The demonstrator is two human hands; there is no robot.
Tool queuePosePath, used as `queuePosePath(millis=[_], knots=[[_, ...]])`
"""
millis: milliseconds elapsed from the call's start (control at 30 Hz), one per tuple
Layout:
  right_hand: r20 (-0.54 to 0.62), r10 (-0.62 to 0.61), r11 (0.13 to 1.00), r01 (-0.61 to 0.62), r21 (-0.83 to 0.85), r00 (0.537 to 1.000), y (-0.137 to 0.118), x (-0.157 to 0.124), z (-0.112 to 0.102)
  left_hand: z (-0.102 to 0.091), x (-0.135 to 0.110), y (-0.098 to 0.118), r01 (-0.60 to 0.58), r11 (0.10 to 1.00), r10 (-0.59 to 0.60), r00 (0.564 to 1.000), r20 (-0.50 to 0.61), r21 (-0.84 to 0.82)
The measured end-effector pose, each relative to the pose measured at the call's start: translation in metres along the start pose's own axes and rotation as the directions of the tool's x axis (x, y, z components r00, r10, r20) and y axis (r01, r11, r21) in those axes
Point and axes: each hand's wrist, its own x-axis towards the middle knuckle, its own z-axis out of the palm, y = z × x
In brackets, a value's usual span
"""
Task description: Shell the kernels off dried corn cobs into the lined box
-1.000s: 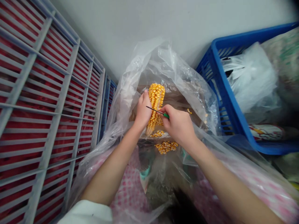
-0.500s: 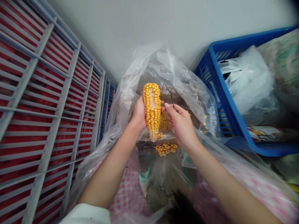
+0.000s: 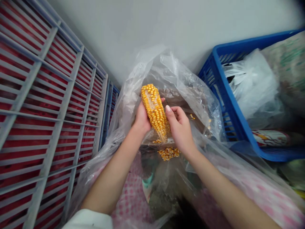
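My left hand is wrapped round a yellow ear of corn from behind and holds it tilted, narrow end down to the right. A bare strip without kernels shows near its upper end. My right hand is closed in a pinch beside the ear's right side. From its fingers a thin dark rod-like tool pokes out, mostly hidden. Loose corn kernels lie in a heap below, inside the clear plastic bag spread open around both hands.
Slatted grey crates with red behind the slats stand along the left. On the right is a blue plastic basket holding a white plastic bag and other packages. A pale wall rises behind.
The ear's top has tipped to the left, and its narrow end has swung right. My right hand has moved slightly left and down; the dark tool shows less than before.
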Motion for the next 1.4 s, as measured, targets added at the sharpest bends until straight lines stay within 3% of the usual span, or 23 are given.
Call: queuePosePath(millis=[133, 267, 367, 500, 567, 833, 1033, 1200, 1400], knots=[[0.045, 0.193, 0.967, -0.198, 0.162, 0.98, 0.003, 0.002, 0.0, -0.001, 0.001, -0.004, 0.047, 0.996, -0.046, 0.999, 0.02, -0.081], [0.154, 0.36, 0.835, -0.392, 0.386, 0.92, 0.013, -0.001, 0.008, 0.0, 0.0, -0.005, 0.083, 0.99, -0.086, 0.996, -0.017, -0.112], [0.13, 0.34, 0.836, -0.363, 0.412, 0.931, 0.02, -0.005, 0.012, 0.002, -0.004, -0.007, 0.03, 0.997, -0.033, 0.999, -0.039, -0.076], [0.126, 0.281, 0.917, -0.305, 0.256, 0.951, 0.025, -0.007, 0.01, 0.006, -0.009, -0.012, -0.133, 0.987, 0.136, 0.99, -0.028, 0.091], [0.144, 0.276, 0.937, -0.299, 0.182, 0.95, 0.026, -0.007, 0.007, 0.006, -0.01, -0.015, -0.165, 0.975, 0.167, 0.986, 0.0, 0.147], [0.142, 0.328, 0.921, -0.35, 0.172, 0.934, 0.023, -0.006, 0.002, 0.005, -0.007, -0.02, -0.137, 0.972, 0.139, 0.99, 0.005, 0.191], [0.226, 0.354, 0.906, -0.393, 0.161, 0.908, 0.02, -0.007, 0.0, 0.006, -0.006, -0.015, -0.083, 0.983, 0.084, 0.996, 0.006, 0.161], [0.242, 0.345, 0.901, -0.393, 0.187, 0.907, 0.019, -0.008, 0.0, 0.006, -0.01, -0.015, -0.13, 0.968, 0.112, 0.989, 0.095, 0.214], [0.252, 0.408, 0.869, -0.458, 0.187, 0.877, 0.015, -0.006, -0.003, 0.004, -0.006, -0.02, -0.088, 0.97, 0.082, 0.996, 0.034, 0.226]])
